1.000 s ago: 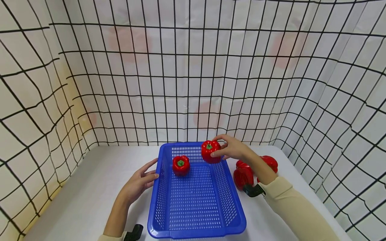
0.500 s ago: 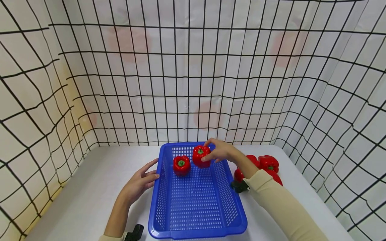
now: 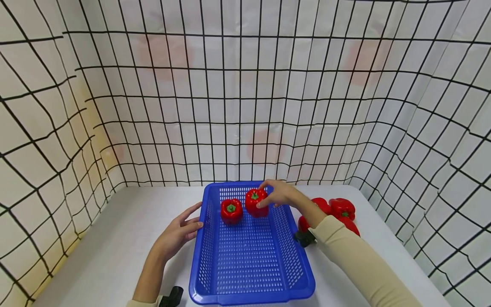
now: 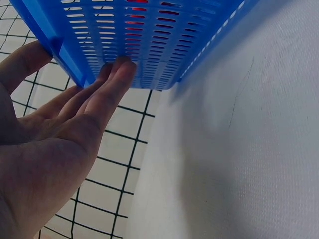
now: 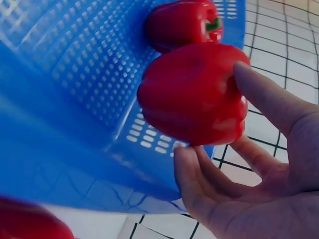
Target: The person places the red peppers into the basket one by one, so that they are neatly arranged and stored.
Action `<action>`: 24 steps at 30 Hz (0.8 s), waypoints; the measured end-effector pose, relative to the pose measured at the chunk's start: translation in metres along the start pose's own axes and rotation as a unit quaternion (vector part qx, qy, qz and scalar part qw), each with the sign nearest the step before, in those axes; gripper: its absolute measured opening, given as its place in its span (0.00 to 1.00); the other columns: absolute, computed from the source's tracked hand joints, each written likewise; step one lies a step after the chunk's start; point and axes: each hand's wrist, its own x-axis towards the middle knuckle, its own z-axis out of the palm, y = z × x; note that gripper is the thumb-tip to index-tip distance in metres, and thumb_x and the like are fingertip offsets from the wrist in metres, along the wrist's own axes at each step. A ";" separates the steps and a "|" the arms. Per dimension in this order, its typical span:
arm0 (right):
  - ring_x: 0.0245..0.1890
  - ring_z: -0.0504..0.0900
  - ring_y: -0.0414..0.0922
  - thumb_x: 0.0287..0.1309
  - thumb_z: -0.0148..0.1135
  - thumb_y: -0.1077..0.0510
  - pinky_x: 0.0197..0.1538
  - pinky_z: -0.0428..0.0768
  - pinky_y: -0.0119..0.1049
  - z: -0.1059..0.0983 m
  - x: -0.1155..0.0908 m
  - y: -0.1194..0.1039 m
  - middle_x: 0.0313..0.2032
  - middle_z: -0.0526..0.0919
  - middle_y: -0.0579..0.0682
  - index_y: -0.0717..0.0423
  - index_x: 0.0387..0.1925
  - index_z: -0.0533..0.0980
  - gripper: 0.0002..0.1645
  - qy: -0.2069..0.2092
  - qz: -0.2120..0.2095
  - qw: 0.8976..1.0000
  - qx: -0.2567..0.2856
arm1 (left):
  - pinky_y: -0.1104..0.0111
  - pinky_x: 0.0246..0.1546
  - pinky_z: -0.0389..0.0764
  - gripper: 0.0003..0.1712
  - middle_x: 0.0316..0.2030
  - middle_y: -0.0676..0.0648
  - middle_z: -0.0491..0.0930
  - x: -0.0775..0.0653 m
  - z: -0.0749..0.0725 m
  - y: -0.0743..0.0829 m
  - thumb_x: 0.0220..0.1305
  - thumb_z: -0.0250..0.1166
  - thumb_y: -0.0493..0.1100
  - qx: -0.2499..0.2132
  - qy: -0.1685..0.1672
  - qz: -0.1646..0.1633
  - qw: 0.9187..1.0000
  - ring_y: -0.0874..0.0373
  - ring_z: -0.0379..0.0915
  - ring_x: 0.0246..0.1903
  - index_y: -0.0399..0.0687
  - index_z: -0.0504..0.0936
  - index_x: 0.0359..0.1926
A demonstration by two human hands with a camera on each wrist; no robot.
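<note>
The right hand is pinching a pepper above or in the basket; whether it is resting there, I cannot tell. A second pepper is sitting just left of the grip. The glossy skin is looking slippery, the body probably firm and light, its broad sides suiting opposed thumb and fingers. The left hand, grasping nothing, is touching the basket's side.

We look onto a white-topped bench enclosed by white walls crossed with a black grid, faint reddish blotches at the back, a yellowish tinge at left.
</note>
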 end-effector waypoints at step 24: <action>0.49 0.84 0.50 0.51 0.78 0.46 0.54 0.84 0.51 0.011 0.010 0.017 0.51 0.85 0.54 0.46 0.62 0.73 0.37 0.015 -0.038 0.994 -0.097 | 0.62 0.60 0.81 0.44 0.72 0.30 0.65 0.000 -0.002 0.001 0.70 0.64 0.41 -0.024 -0.008 -0.007 1.000 0.40 0.77 0.62 0.55 0.53 0.80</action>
